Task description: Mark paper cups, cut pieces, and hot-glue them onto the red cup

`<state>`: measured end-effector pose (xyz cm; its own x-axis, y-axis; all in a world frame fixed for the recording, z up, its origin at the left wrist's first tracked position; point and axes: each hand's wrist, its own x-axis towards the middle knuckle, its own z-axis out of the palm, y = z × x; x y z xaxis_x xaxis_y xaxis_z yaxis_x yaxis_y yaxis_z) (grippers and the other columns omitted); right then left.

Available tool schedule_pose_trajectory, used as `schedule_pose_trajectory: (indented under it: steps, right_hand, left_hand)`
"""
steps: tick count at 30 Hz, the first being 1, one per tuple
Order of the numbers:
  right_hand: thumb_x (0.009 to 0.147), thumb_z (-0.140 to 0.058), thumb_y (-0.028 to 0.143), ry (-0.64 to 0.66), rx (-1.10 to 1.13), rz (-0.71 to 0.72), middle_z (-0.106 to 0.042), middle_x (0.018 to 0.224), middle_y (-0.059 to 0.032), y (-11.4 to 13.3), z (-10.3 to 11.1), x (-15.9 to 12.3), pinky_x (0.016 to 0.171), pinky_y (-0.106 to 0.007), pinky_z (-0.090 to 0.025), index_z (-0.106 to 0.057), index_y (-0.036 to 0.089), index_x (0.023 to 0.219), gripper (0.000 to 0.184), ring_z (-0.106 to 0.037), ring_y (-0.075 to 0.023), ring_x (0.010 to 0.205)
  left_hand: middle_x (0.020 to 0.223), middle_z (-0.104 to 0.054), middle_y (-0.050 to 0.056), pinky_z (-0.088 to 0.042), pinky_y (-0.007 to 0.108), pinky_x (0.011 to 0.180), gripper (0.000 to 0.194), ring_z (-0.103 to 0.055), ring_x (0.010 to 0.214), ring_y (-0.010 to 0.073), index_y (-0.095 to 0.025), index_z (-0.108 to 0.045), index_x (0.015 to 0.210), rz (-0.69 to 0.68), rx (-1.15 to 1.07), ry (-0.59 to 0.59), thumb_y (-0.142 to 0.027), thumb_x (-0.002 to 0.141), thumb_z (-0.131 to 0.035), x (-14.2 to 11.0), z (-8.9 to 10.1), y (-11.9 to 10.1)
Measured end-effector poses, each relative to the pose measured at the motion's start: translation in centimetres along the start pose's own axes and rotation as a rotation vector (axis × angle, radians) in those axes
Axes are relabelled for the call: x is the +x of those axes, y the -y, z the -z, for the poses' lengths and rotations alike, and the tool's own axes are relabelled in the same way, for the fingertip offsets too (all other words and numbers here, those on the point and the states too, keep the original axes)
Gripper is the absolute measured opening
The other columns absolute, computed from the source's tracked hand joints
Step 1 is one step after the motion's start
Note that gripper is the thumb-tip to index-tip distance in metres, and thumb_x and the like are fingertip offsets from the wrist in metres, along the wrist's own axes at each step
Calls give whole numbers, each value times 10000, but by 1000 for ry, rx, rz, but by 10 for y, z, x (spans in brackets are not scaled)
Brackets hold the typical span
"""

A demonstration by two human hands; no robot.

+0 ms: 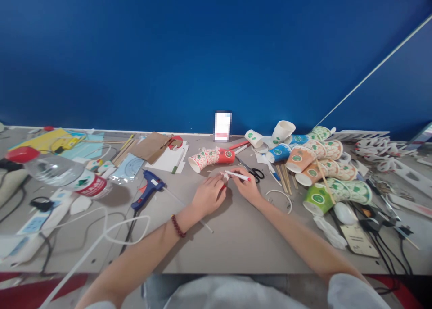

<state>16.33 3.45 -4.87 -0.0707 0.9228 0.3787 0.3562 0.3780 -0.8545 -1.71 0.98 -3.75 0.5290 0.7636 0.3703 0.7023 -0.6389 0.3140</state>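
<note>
My right hand (pixel 247 186) is closed around a white marker (pixel 238 175) with a red end, its other end pointing left toward my left hand. My left hand (pixel 209 195) lies low over the table with its fingers bent together at a small white piece (pixel 226 176). A bit of red shows by the left fingertips, too small to name. Just beyond the hands lies a bent row of joined paper cups (pixel 211 158), red at its right end. Black-handled scissors (pixel 257 174) rest near my right hand, partly hidden behind it.
A blue glue gun (pixel 147 190), plastic bottle (pixel 72 176) and power strip (pixel 42 223) are on the left. Several joined paper cups (pixel 319 198) crowd the right, with cables beyond. A lit phone (pixel 222 125) stands against the blue wall (pixel 189 52). White cable (pixel 104 230) loops near my left forearm.
</note>
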Motion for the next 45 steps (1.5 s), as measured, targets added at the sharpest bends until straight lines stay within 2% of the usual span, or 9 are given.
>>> schedule_pose_trajectory:
  steps: [3, 8, 18, 32, 45]
  right_hand:
    - [829, -499, 270, -25, 15, 5, -659, 824, -48, -1, 0, 0, 742, -315, -497, -611, 191, 867, 142, -623, -185, 767]
    - [797, -508, 268, -84, -28, -37, -665, 761, -41, 0, 0, -1, 706, -306, -492, -610, 187, 795, 131, -615, -185, 722]
    - [757, -502, 264, -104, -44, -140, -661, 694, -26, -1, -1, 0, 662, -284, -471, -613, 182, 744, 138, -605, -177, 664]
    - [745, -497, 257, -97, -62, -155, -647, 658, -16, 2, -1, 1, 631, -269, -466, -609, 190, 717, 133, -580, -167, 630]
    - [705, -513, 230, -60, 43, -148, -654, 657, -31, -4, -3, -1, 606, -278, -472, -621, 176, 678, 124, -585, -167, 610]
  left_hand:
    - [1277, -569, 117, -423, 428, 1014, 281, -484, 1248, 235, -172, -539, 1112, 33, 10, 56, -248, 944, -327, 2, -2, 4]
    - [1290, -555, 126, -394, 423, 1040, 276, -467, 1260, 238, -152, -541, 1051, 33, 26, 134, -259, 961, -303, 3, -3, 3]
    - [1266, -566, 117, -404, 425, 1035, 272, -489, 1234, 222, -170, -535, 1067, 42, -19, 123, -252, 961, -298, 5, 1, 1]
    - [1284, -571, 122, -405, 404, 1042, 268, -484, 1257, 221, -147, -520, 1112, 63, -3, 122, -235, 950, -325, 4, 0, 0]
    - [1309, -561, 127, -396, 405, 1050, 323, -472, 1271, 221, -130, -511, 1190, 76, 1, 126, -237, 949, -323, 4, 0, -1]
